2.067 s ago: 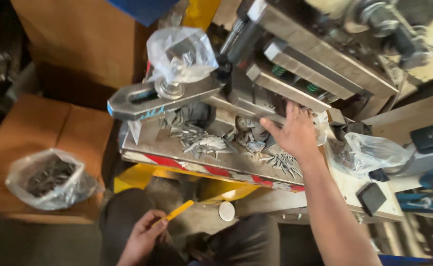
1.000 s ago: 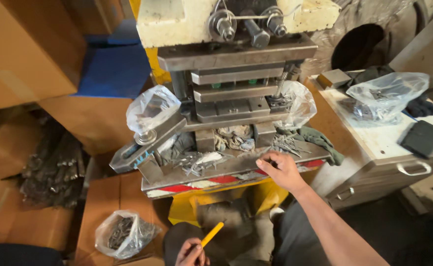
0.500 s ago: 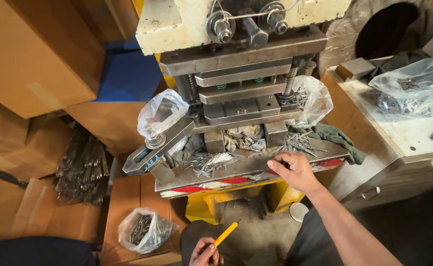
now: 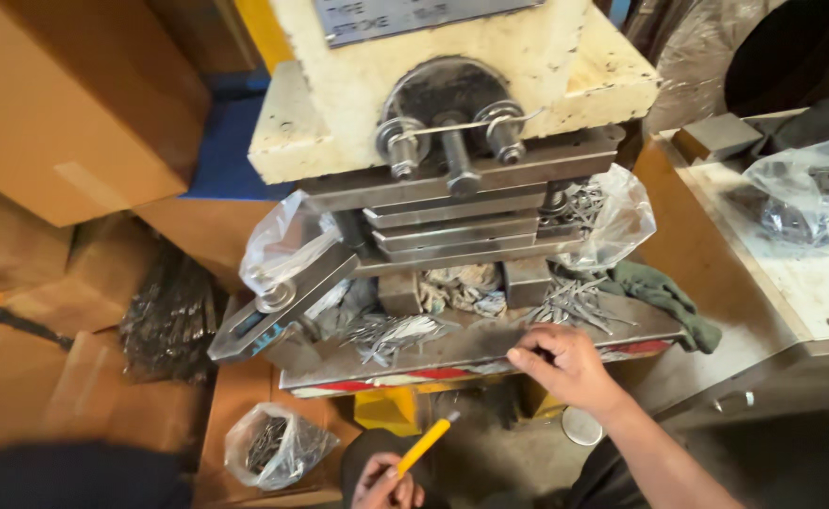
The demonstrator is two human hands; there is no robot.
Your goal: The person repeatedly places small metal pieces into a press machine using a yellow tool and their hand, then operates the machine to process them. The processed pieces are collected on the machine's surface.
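Cream press body [image 4: 358, 104], red-and-white striped table edge [image 4: 414, 377], yellow pencil [image 4: 424, 446], green rag [image 4: 660, 294], brown boxes [image 4: 66, 104]

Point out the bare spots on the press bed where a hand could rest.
A bare strip of press bed lies between the loose metal pieces and the right hand. Behind it, near the die blocks, it is crowded.

Both hands bare, no gloves, rings or watch visible. Right hand [image 4: 565, 366] and forearm uncovered to frame edge, no sleeve seen. Left hand [image 4: 383, 483] partly cut off at bottom edge.
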